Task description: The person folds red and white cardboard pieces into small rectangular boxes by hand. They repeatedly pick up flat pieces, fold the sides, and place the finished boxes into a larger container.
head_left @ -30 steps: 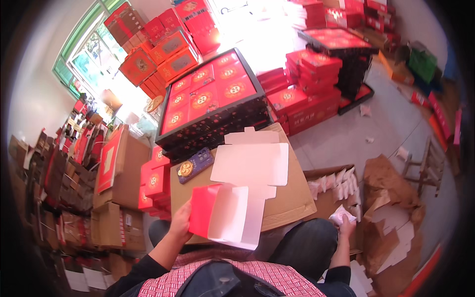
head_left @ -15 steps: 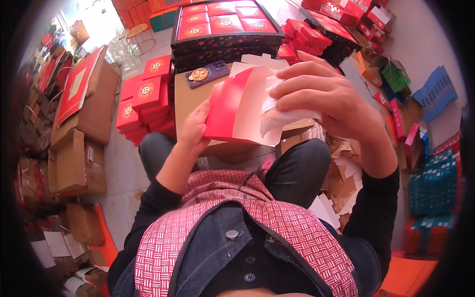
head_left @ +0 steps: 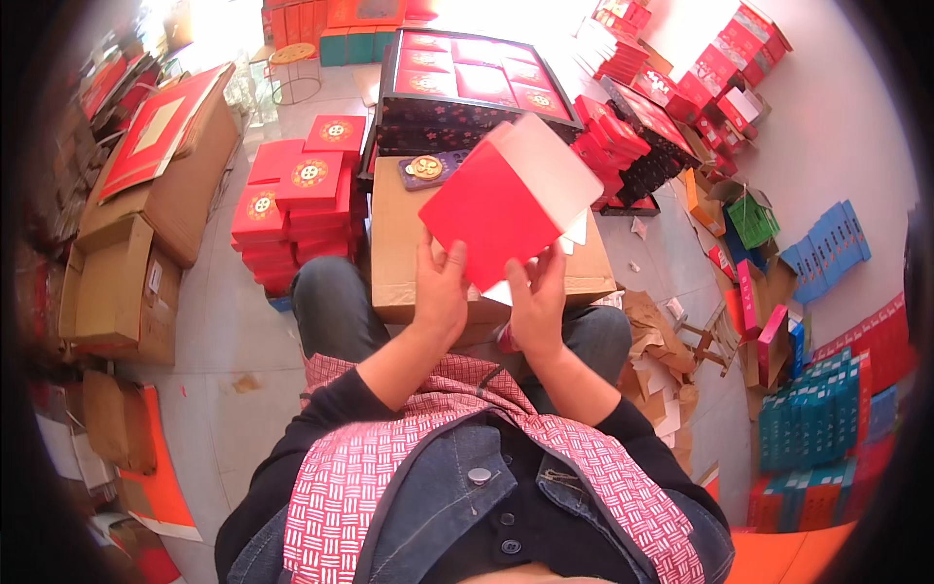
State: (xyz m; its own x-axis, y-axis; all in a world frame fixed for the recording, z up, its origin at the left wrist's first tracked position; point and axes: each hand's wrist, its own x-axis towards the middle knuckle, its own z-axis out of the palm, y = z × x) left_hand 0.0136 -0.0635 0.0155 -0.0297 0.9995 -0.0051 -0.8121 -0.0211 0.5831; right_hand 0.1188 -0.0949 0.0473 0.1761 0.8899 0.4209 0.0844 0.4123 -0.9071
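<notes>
While left hand and right hand fingers are gripping folded red carton, pale far flap is seemingly awaiting closing.

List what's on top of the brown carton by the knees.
A purple phone with a gold ornament, and part of a white card; the held red box hides what's between.

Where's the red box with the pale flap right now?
Head view, just above centre: the red box is held by the left hand and right hand over the cardboard carton, just right of the phone.
</notes>
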